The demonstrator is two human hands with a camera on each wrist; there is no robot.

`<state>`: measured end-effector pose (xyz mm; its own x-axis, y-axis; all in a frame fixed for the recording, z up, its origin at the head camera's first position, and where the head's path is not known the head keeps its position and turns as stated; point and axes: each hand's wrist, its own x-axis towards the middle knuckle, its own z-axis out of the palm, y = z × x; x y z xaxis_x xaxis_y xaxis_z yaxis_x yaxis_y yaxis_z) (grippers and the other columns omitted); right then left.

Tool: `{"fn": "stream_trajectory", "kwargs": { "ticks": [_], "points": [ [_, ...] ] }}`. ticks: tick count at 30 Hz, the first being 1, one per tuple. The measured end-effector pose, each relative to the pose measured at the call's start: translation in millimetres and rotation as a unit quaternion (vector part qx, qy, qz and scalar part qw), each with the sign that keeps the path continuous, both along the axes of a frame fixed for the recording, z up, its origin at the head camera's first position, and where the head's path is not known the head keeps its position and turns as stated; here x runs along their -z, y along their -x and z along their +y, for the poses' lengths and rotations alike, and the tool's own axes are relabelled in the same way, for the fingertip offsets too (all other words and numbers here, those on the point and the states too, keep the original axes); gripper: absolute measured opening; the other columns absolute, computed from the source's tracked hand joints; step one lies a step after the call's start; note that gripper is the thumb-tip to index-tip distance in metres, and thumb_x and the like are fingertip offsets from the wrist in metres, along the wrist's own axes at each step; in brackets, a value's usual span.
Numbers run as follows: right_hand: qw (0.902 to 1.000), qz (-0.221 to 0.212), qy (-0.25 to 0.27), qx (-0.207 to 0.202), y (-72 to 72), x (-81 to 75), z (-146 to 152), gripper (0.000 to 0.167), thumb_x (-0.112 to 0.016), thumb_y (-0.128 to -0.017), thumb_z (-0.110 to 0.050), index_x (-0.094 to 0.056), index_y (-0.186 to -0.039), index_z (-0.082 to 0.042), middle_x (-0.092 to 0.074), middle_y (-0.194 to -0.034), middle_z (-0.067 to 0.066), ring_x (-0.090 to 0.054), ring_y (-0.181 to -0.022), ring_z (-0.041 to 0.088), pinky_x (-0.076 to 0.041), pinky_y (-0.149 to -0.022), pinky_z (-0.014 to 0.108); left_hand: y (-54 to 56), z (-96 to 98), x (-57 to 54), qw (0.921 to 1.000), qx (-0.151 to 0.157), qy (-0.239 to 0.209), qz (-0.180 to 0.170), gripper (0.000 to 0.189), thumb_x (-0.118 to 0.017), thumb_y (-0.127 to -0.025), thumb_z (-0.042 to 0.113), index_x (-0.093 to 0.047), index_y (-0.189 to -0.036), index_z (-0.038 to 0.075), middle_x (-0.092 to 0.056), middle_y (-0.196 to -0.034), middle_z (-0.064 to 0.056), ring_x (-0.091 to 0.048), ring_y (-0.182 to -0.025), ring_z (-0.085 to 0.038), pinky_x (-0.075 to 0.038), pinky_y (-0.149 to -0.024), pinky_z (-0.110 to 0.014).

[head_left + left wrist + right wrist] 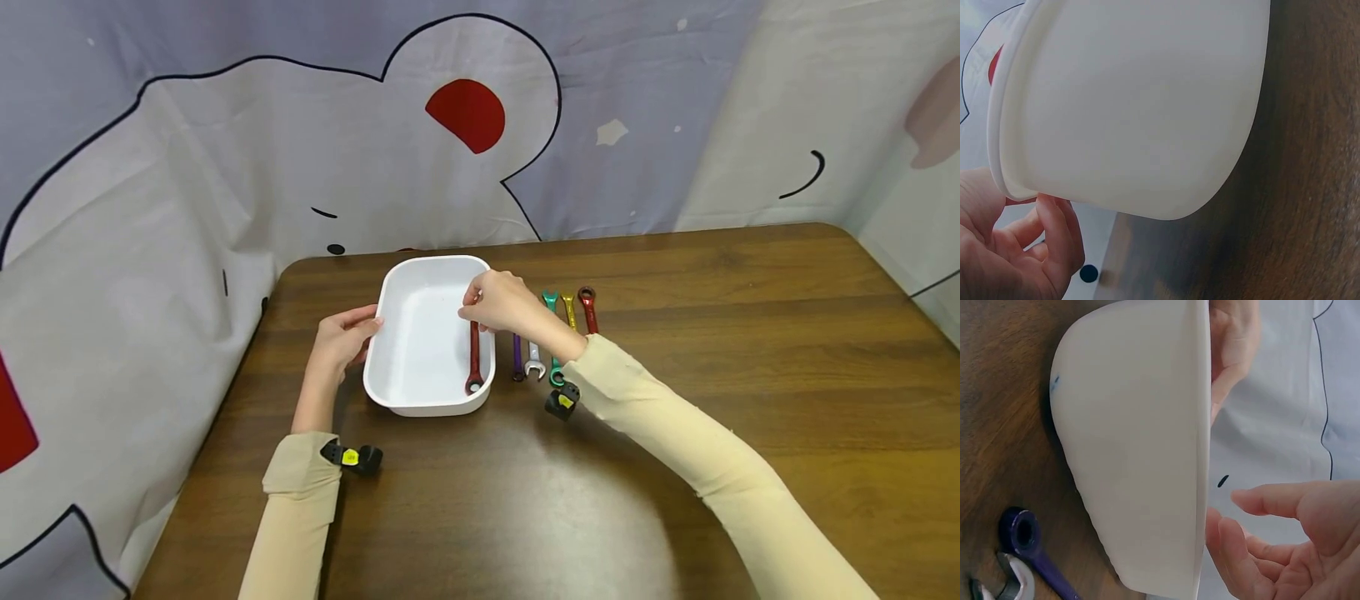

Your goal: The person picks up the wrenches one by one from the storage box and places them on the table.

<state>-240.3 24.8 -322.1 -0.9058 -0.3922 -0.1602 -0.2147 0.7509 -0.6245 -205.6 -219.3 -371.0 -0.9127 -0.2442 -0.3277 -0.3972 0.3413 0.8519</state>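
Note:
A white rectangular tub [420, 333] stands on the table, and a red wrench [474, 358] lies inside it along the right wall. At the tub's left rim my left hand [345, 342] pinches the edge, thumb on top and fingers beneath; the left wrist view shows this hand [1029, 250] under the lip. Over the right rim is my right hand [504, 302], above the far end of the red wrench. In the right wrist view the right hand's [1279, 544] thumb and fingers are spread apart with nothing between them.
Right of the tub lie several wrenches side by side: purple [517, 358], silver [534, 362], green [551, 300], yellow [569, 310] and red [588, 310]. My right forearm partly covers them. A printed cloth [300, 150] hangs behind the wooden table [750, 358].

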Motion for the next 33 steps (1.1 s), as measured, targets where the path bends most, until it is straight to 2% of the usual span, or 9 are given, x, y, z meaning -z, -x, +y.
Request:
{"fn": "stream_trajectory", "kwargs": {
  "ticks": [3, 7, 10, 12, 13, 17, 20, 26, 33],
  "points": [
    [1.0, 0.005, -0.003, -0.003, 1.4, 0.7, -4, 0.018, -0.066, -0.089, -0.023, -0.068, -0.096, -0.006, -0.074, -0.082, 0.015, -0.062, -0.053, 0.012, -0.048, -0.051, 0.02, -0.3, -0.4, -0.1, 1.0, 0.0, -0.001, 0.0, 0.042, -0.059, -0.096, 0.027, -0.056, -0.136, 0.016, -0.059, -0.126, -0.007, -0.055, -0.08, -0.006, -0.047, -0.064, -0.018],
    [0.9989, 0.037, -0.025, -0.014, 4.2, 3.9, -12, 0.019, -0.065, -0.089, -0.022, -0.069, -0.097, -0.005, -0.073, -0.079, 0.011, -0.06, -0.054, 0.012, -0.049, -0.066, 0.026, -0.1, -0.4, 0.0, 1.0, -0.003, -0.002, 0.0, 0.041, -0.059, -0.095, 0.026, -0.056, -0.135, 0.016, -0.059, -0.123, -0.005, -0.055, -0.079, -0.005, -0.047, -0.064, -0.019],
    [0.9965, 0.059, -0.056, -0.019, 6.8, 4.7, -18, 0.02, -0.065, -0.088, -0.022, -0.07, -0.097, -0.004, -0.07, -0.081, 0.007, -0.061, -0.058, 0.014, -0.049, -0.072, 0.03, 0.1, -0.5, 0.4, 1.0, -0.003, -0.001, -0.001, 0.041, -0.059, -0.095, 0.026, -0.056, -0.135, 0.016, -0.059, -0.121, -0.005, -0.055, -0.078, -0.005, -0.047, -0.065, -0.019],
    [0.9946, 0.064, -0.079, -0.024, 8.7, 5.2, -22, 0.019, -0.065, -0.088, -0.02, -0.071, -0.095, -0.004, -0.069, -0.078, 0.005, -0.061, -0.058, 0.014, -0.049, -0.07, 0.028, 0.0, -0.4, 0.6, 1.0, -0.004, 0.0, -0.002, 0.041, -0.059, -0.095, 0.027, -0.056, -0.135, 0.016, -0.059, -0.121, -0.004, -0.054, -0.078, -0.005, -0.047, -0.066, -0.02],
    [0.9936, 0.061, -0.091, -0.028, 9.5, 5.2, -24, 0.018, -0.065, -0.087, -0.02, -0.072, -0.092, -0.004, -0.069, -0.075, 0.004, -0.06, -0.057, 0.014, -0.05, -0.065, 0.027, -0.1, -0.3, 0.6, 1.0, -0.004, 0.001, -0.002, 0.041, -0.059, -0.096, 0.027, -0.056, -0.135, 0.016, -0.059, -0.12, -0.004, -0.054, -0.078, -0.005, -0.047, -0.066, -0.02],
    [0.9861, 0.065, -0.145, -0.048, 13.3, 7.0, -32, 0.016, -0.065, -0.086, -0.017, -0.07, -0.079, -0.004, -0.061, -0.062, 0.002, -0.055, -0.055, 0.014, -0.043, -0.053, 0.023, -0.4, 0.0, 0.8, 1.0, -0.002, 0.0, 0.003, 0.042, -0.06, -0.095, 0.027, -0.056, -0.135, 0.016, -0.059, -0.119, -0.004, -0.055, -0.079, -0.005, -0.049, -0.068, -0.021],
    [0.9807, 0.078, -0.173, -0.048, 15.6, 10.0, -36, 0.015, -0.066, -0.085, -0.018, -0.064, -0.078, -0.004, -0.058, -0.069, 0.003, -0.052, -0.064, 0.017, -0.043, -0.052, 0.024, -0.9, 0.2, 1.1, 1.0, -0.002, -0.001, 0.006, 0.042, -0.06, -0.095, 0.027, -0.056, -0.135, 0.015, -0.06, -0.119, -0.004, -0.056, -0.08, -0.005, -0.049, -0.068, -0.021],
    [0.9724, 0.101, -0.21, -0.013, 16.3, 19.1, -46, 0.016, -0.064, -0.088, -0.015, -0.066, -0.098, -0.003, -0.067, -0.096, 0.012, -0.063, -0.082, 0.023, -0.056, -0.066, 0.035, -1.5, 0.4, 0.5, 1.0, -0.003, 0.001, 0.005, 0.042, -0.06, -0.095, 0.026, -0.056, -0.135, 0.016, -0.06, -0.118, -0.004, -0.056, -0.08, -0.005, -0.05, -0.071, -0.023],
    [0.9565, 0.128, -0.261, -0.015, 14.1, 27.5, -53, 0.017, -0.056, -0.09, -0.01, -0.068, -0.101, -0.004, -0.069, -0.099, 0.014, -0.068, -0.09, 0.027, -0.058, -0.065, 0.036, -1.9, 1.1, 1.1, 1.0, -0.005, 0.001, 0.001, 0.041, -0.06, -0.095, 0.027, -0.057, -0.134, 0.016, -0.06, -0.113, 0.0, -0.055, -0.077, -0.004, -0.049, -0.069, -0.022]
  ]
}}
